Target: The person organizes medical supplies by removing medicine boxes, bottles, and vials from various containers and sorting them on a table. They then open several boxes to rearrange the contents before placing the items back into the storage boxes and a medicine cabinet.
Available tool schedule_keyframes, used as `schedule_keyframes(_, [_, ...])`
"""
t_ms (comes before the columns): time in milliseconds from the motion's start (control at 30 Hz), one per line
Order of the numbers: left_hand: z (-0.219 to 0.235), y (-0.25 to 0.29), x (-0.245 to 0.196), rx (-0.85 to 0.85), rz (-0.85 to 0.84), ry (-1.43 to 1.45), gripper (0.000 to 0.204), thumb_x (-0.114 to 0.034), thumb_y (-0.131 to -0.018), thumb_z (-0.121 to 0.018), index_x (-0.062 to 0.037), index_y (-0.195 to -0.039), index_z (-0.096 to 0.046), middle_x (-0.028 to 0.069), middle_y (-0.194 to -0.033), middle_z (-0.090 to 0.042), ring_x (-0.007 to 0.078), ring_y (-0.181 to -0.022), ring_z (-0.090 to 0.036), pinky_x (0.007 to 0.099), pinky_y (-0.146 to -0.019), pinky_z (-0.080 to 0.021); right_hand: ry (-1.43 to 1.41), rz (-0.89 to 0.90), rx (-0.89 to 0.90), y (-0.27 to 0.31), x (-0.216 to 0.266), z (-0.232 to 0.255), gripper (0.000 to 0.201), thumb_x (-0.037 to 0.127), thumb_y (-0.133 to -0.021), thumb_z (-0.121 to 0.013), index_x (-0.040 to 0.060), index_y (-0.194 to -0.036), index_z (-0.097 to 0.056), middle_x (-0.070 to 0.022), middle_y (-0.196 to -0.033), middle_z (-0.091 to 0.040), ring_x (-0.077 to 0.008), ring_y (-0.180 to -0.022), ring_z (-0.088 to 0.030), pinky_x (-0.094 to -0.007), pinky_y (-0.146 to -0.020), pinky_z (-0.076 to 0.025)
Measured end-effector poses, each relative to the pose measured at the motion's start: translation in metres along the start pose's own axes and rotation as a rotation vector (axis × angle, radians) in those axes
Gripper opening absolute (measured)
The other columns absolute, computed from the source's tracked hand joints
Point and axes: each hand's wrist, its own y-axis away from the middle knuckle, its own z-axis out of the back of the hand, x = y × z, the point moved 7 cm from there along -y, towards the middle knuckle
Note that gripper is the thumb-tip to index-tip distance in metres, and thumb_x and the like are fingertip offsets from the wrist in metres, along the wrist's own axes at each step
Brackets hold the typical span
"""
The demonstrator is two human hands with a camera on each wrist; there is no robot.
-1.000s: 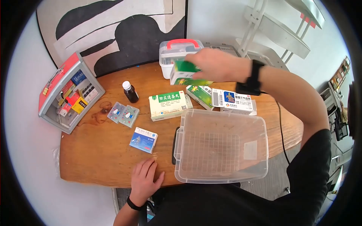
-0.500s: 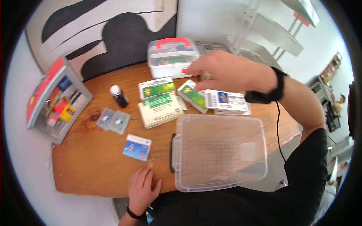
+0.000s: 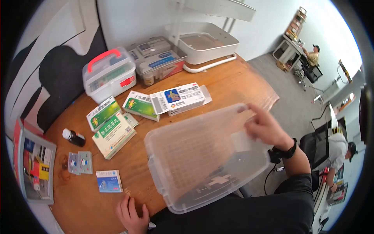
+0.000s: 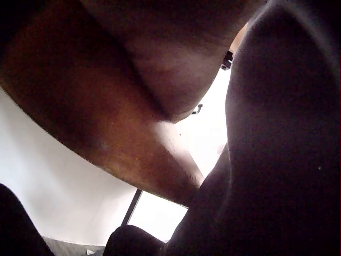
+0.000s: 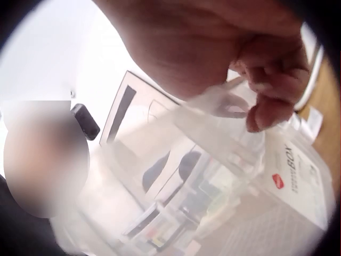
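Note:
My right hand (image 3: 268, 128) grips the far right rim of a clear plastic storage box (image 3: 183, 163), its fingers curled over the edge. In the right wrist view the fingers (image 5: 272, 106) pinch that rim above a white label (image 5: 298, 181) reading BOX. The box stands angled at the table's front edge. My left hand (image 3: 133, 218) rests with loose fingers on the wooden table edge, nearest to a blue and white medicine box (image 3: 109, 181). Behind it lie a cream and green medicine box (image 3: 113, 135), two green medicine boxes and a white medicine box (image 3: 181, 98).
A red-handled first-aid box (image 3: 111, 76), a clear lidded case (image 3: 157, 62) and a white tray (image 3: 208, 45) stand at the back. On the left are a brown bottle (image 3: 74, 137), two small cases (image 3: 80, 162) and an open medicine cabinet (image 3: 37, 167). People sit in the background.
My right hand has put a green medicine box down behind the cream one, then moved to the storage box and taken its rim. The storage box has turned; the head view has swung right.

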Motion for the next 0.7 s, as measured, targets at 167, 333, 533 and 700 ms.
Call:
schedule_keyframes(167, [0.005,-0.003,-0.009,-0.022,-0.01,0.023,0.037,-0.017,-0.094,-0.079,0.0026,-0.125,-0.069,0.0208,-0.135,-0.07,0.0434,-0.12,-0.065,0.0519,-0.105,-0.054,-0.093,0.009,-0.373,0.042,-0.017,0.109,0.033,0.009,-0.101,-0.06,-0.0003,-0.132,-0.064,0.0017,-0.074,-0.063,-0.0078,-0.059,-0.058,-0.0266,-0.053,-0.044])
schedule_keyframes(333, [0.005,-0.003,-0.011,-0.01,0.001,-0.01,0.038,-0.016,-0.094,-0.078,0.0029,-0.125,-0.069,0.0209,-0.134,-0.071,0.0433,-0.119,-0.066,0.0518,-0.104,-0.055,-0.228,-0.022,-0.812,0.024,-0.123,0.226,0.029,0.02,-0.1,-0.064,-0.0028,-0.117,-0.068,-0.0022,-0.082,-0.065,-0.0127,-0.062,-0.061,-0.0305,-0.055,-0.048])
schedule_keyframes(533, [0.01,-0.004,-0.015,-0.028,-0.021,-0.03,0.036,-0.017,-0.095,-0.077,0.0036,-0.123,-0.069,0.022,-0.131,-0.071,0.0442,-0.116,-0.066,0.0522,-0.102,-0.055,-0.209,-0.186,-0.947,-0.047,-0.193,0.265,0.035,0.03,-0.1,-0.067,-0.0019,-0.115,-0.068,-0.0098,-0.085,-0.071,-0.0172,-0.065,-0.07,-0.031,-0.053,-0.052])
schedule_keyframes(700, [0.008,-0.001,-0.014,-0.049,-0.03,-0.035,0.034,-0.017,-0.095,-0.077,0.004,-0.121,-0.07,0.0225,-0.129,-0.072,0.0451,-0.115,-0.067,0.0526,-0.102,-0.056,-0.318,-0.239,-0.872,-0.072,-0.183,0.25,0.045,0.037,-0.101,-0.069,-0.0051,-0.117,-0.068,-0.0134,-0.087,-0.074,-0.0177,-0.066,-0.072,-0.0281,-0.053,-0.052])
